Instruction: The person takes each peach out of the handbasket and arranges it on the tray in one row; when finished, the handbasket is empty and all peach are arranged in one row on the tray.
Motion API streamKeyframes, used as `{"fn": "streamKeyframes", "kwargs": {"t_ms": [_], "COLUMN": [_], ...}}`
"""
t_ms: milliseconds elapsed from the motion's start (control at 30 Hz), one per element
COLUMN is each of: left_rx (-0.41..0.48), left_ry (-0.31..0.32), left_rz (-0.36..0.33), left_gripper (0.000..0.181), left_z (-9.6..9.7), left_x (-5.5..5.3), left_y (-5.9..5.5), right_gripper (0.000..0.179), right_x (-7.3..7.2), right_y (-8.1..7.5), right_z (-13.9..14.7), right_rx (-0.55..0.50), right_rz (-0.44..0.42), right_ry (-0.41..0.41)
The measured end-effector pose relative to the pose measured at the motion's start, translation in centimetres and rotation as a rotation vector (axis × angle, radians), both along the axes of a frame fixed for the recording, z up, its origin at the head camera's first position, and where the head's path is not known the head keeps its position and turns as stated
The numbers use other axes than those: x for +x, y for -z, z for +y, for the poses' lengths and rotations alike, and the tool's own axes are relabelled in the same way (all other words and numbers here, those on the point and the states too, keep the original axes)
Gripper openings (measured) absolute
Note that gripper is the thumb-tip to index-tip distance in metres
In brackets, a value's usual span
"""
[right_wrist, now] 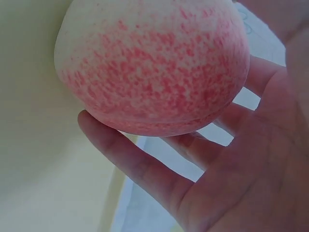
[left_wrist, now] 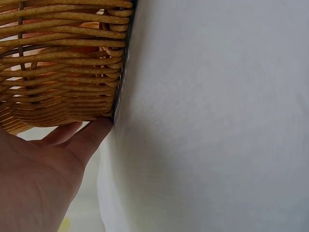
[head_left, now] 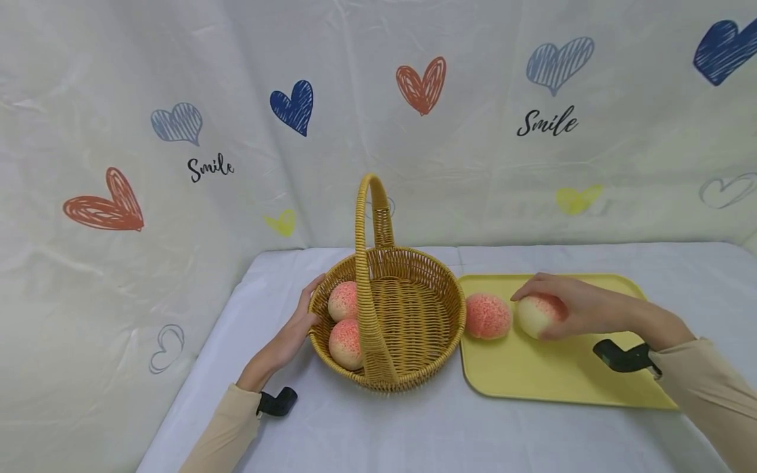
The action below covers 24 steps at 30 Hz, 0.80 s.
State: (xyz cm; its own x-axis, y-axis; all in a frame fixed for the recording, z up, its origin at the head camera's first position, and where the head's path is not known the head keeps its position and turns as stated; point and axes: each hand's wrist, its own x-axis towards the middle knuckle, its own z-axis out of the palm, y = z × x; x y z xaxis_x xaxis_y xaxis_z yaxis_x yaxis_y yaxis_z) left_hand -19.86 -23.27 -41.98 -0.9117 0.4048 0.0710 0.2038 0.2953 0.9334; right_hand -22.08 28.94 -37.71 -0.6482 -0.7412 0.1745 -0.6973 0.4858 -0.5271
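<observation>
My right hand [head_left: 570, 305] grips a pale peach with a pink blush [head_left: 535, 316] over the yellow tray [head_left: 556, 374]. In the right wrist view the fingers [right_wrist: 140, 166] spread around that peach's speckled pink side. A second, pinker peach [head_left: 487, 316] lies on the tray's left end, close to the basket. My left hand [head_left: 292, 332] rests against the outer left side of the round wicker basket [head_left: 414, 322]. Its fingertips press low on the woven wall in the left wrist view. Two peaches [head_left: 345, 343] sit inside the basket at the left, partly hidden behind its tall handle.
A white cloth [head_left: 432, 433] covers the table, and a white curtain [head_left: 355, 39] printed with hearts hangs behind it. The basket's arched handle [head_left: 368, 289] rises well above the rim. Each wrist wears a black camera mount [head_left: 623, 357].
</observation>
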Motion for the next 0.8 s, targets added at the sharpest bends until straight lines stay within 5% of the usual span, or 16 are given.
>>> {"fn": "streamKeyframes", "kwargs": {"t_ms": [633,800], "left_rx": [-0.011,-0.015], "left_ry": [-0.008,-0.011], "left_rz": [-0.006,-0.003], "left_gripper": [0.080,0.081], "left_z": [0.06,-0.01], "left_x": [0.08,0.08], "left_y": [-0.11,-0.07], "right_gripper": [0.057,0.058], "right_x": [0.64,0.74], "right_y": [-0.41,-0.34], "right_z": [-0.16,0.11], "right_rx": [0.068,0.036], "right_rz": [-0.065,-0.003], "right_ry": [0.045,0.009]}}
